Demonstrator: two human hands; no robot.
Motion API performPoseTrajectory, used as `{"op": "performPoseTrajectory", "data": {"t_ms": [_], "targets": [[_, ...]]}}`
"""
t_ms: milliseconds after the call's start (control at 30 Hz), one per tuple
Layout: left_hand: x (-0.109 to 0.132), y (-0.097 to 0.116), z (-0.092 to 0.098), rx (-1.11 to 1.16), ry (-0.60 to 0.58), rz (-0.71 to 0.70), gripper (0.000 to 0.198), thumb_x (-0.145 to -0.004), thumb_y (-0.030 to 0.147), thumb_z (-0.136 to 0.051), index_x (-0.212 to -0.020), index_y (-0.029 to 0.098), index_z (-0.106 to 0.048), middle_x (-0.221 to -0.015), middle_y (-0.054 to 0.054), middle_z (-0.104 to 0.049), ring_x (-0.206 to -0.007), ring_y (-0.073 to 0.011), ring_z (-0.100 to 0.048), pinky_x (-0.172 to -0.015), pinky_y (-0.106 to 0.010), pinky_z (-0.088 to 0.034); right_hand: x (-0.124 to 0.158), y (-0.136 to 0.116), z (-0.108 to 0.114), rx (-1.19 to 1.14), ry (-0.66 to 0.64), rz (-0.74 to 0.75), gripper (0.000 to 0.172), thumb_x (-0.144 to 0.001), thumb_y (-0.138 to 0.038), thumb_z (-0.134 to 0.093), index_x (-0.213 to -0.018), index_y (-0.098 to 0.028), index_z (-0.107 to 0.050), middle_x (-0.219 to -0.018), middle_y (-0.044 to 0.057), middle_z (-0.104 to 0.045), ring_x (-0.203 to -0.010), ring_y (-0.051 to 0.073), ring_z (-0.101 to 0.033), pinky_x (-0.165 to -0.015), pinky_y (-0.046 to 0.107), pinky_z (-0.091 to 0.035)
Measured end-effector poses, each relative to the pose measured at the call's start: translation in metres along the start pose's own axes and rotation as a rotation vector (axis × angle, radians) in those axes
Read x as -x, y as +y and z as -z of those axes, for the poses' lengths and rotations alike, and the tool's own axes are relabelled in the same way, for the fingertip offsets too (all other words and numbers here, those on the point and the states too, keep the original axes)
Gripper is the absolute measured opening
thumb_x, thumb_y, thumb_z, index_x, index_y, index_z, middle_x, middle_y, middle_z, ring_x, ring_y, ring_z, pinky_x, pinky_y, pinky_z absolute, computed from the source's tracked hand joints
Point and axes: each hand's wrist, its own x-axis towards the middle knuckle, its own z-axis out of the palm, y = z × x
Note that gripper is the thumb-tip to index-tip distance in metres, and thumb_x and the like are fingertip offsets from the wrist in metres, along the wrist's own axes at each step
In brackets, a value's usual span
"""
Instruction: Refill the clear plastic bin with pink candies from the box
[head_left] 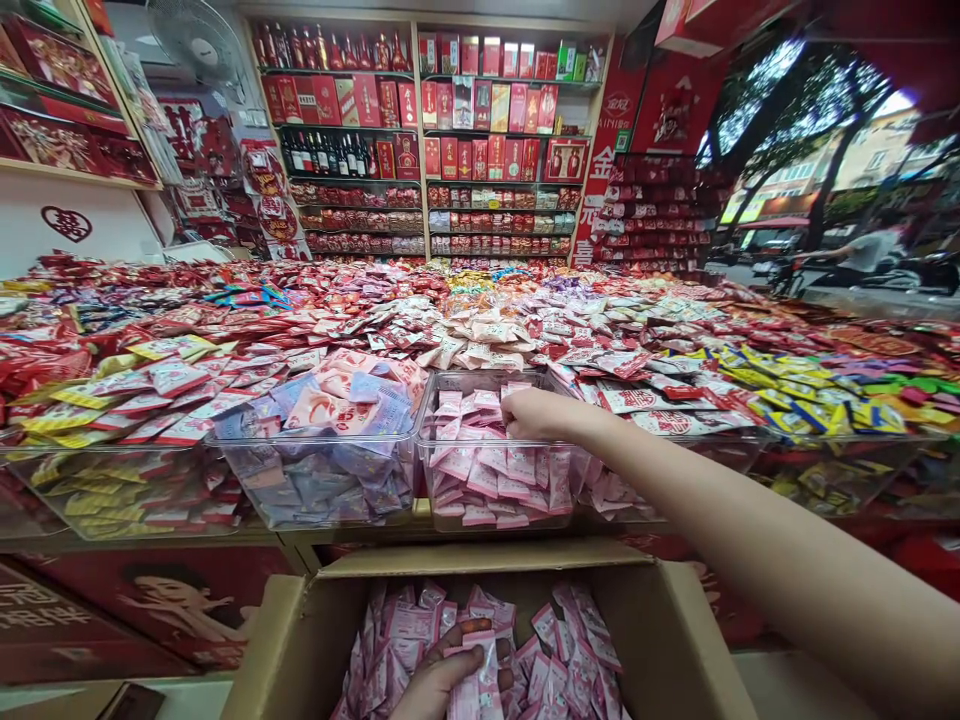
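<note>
My left hand (pixel 442 672) is inside an open cardboard box (pixel 694 640), its fingers wrapped round pink-and-white candy packets (pixel 480 690). More pink packets (pixel 409 625) of the same kind lie loose around it in the box. Reaching across from the right, my right hand (pixel 536 413) is over a clear plastic bin (pixel 424 445) of pink packets (pixel 495 465). Its fingers are curled down against the packets at the bin's right side, and whatever they grip is hidden.
Left of that bin stands another clear bin (pixel 315 440) with lilac and pink packets. Yellow-and-blue packets (pixel 795 395) fill a bin at the right. Heaps of red and white packets (pixel 645 380) cover the counter behind. Shelves (pixel 420 130) of bottles and red boxes line the back.
</note>
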Motion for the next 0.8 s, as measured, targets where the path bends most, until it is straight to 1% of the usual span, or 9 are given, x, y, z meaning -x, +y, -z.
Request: {"op": "performPoseTrajectory", "data": {"t_ms": [100, 167, 267, 400, 533, 567, 600, 733, 800], "targets": [[-0.002, -0.001, 0.001, 0.000, -0.011, -0.009, 0.036, -0.056, 0.011, -0.064, -0.086, 0.016, -0.045, -0.067, -0.007, -0.068, -0.058, -0.0246, -0.064, -0.050, -0.030, -0.045, -0.001, 0.007, -0.003, -0.064, 0.011, 0.059, 0.023, -0.068, -0.016, -0.044, -0.083, -0.014, -0.062, -0.081, 0.006, -0.064, -0.067, 0.013, -0.056, -0.049, 0.017, -0.034], [-0.003, -0.002, 0.002, -0.008, -0.010, -0.011, 0.037, -0.057, 0.012, -0.064, -0.088, 0.016, -0.044, -0.066, -0.007, -0.068, -0.059, -0.0249, -0.064, -0.051, -0.030, -0.045, -0.002, 0.012, -0.004, -0.090, 0.037, 0.072, 0.022, -0.069, -0.018, -0.044, -0.084, -0.016, -0.060, -0.082, 0.003, -0.064, -0.068, 0.012, -0.055, -0.050, 0.016, -0.035], [-0.005, -0.004, 0.004, -0.006, -0.009, -0.003, 0.036, -0.056, 0.012, -0.064, -0.086, 0.016, -0.044, -0.064, -0.007, -0.067, -0.057, -0.0246, -0.063, -0.053, -0.030, -0.044, -0.004, 0.016, -0.005, -0.102, 0.090, 0.058, 0.022, -0.070, -0.018, -0.044, -0.085, -0.016, -0.060, -0.084, 0.003, -0.063, -0.071, 0.012, -0.055, -0.053, 0.016, -0.035], [-0.006, -0.004, 0.005, -0.012, -0.041, -0.021, 0.034, -0.056, 0.012, -0.064, -0.085, 0.015, -0.047, -0.065, -0.007, -0.067, -0.055, -0.0236, -0.063, -0.055, -0.031, -0.045, -0.005, 0.017, -0.006, -0.087, 0.170, 0.022, 0.023, -0.069, -0.016, -0.045, -0.088, -0.016, -0.059, -0.088, 0.005, -0.063, -0.077, 0.015, -0.055, -0.059, 0.019, -0.036], [-0.008, -0.005, 0.007, -0.010, -0.026, -0.013, 0.039, -0.054, 0.013, -0.067, -0.087, 0.014, -0.047, -0.064, -0.008, -0.067, -0.056, -0.0253, -0.063, -0.054, -0.031, -0.044, 0.005, 0.015, 0.005, -0.033, 0.230, -0.010, 0.024, -0.067, -0.017, -0.048, -0.088, -0.015, -0.060, -0.088, 0.007, -0.062, -0.077, 0.017, -0.054, -0.059, 0.020, -0.035], [-0.009, -0.005, 0.008, -0.005, -0.032, -0.014, 0.039, -0.053, 0.013, -0.067, -0.087, 0.014, -0.047, -0.064, -0.008, -0.067, -0.056, -0.0250, -0.063, -0.055, -0.031, -0.044, 0.010, 0.014, 0.010, -0.005, 0.203, -0.026, 0.022, -0.067, -0.018, -0.050, -0.086, -0.014, -0.061, -0.084, 0.007, -0.063, -0.074, 0.017, -0.055, -0.056, 0.021, -0.035], [-0.010, -0.006, 0.009, -0.002, -0.042, -0.018, 0.039, -0.054, 0.013, -0.068, -0.088, 0.013, -0.048, -0.064, -0.009, -0.067, -0.056, -0.0247, -0.063, -0.056, -0.031, -0.044, 0.014, 0.014, 0.015, 0.018, 0.139, -0.039, 0.021, -0.066, -0.019, -0.051, -0.083, -0.014, -0.062, -0.079, 0.007, -0.063, -0.069, 0.016, -0.055, -0.053, 0.021, -0.035], [-0.012, -0.008, 0.010, 0.008, -0.057, 0.003, 0.041, -0.054, 0.012, -0.067, -0.090, 0.013, -0.049, -0.067, -0.009, -0.068, -0.060, -0.0240, -0.064, -0.061, -0.032, -0.045, 0.024, 0.014, 0.030, 0.055, -0.270, -0.003, 0.021, -0.059, -0.023, -0.060, -0.077, -0.012, -0.064, -0.066, 0.004, -0.061, -0.054, 0.012, -0.052, -0.045, 0.020, -0.032], [-0.011, -0.008, 0.010, 0.011, -0.052, 0.012, 0.041, -0.054, 0.012, -0.067, -0.091, 0.013, -0.049, -0.066, -0.008, -0.068, -0.061, -0.0235, -0.064, -0.063, -0.033, -0.046, 0.023, 0.014, 0.030, 0.079, -0.356, 0.023, 0.024, -0.057, -0.025, -0.063, -0.076, -0.011, -0.064, -0.065, 0.003, -0.061, -0.052, 0.012, -0.051, -0.045, 0.020, -0.032]]}}
